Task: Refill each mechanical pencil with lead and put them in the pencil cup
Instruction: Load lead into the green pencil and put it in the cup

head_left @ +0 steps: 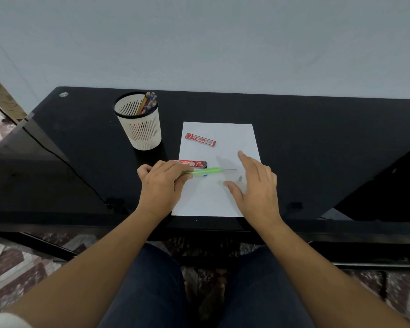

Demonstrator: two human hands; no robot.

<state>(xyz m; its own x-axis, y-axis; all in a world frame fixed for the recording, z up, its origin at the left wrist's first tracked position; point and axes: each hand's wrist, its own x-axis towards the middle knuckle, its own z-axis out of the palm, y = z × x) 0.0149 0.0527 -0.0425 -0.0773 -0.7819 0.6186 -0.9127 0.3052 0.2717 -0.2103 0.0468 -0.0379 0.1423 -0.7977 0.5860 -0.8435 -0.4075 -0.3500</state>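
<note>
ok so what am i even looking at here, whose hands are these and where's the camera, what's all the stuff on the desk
There is no machine here. This is a single picture from a camera worn on a person's head, looking down over their own arms and lap at a black table.

The left hand has its grip closed on a green mechanical pencil, with a thin lead poking from its end. The right hand is open and holds nothing, hovering over a white sheet of paper.

On the paper lie two red lead cases and a small grey cap. To the left stands a white slotted pencil cup already holding several pencils.
</note>
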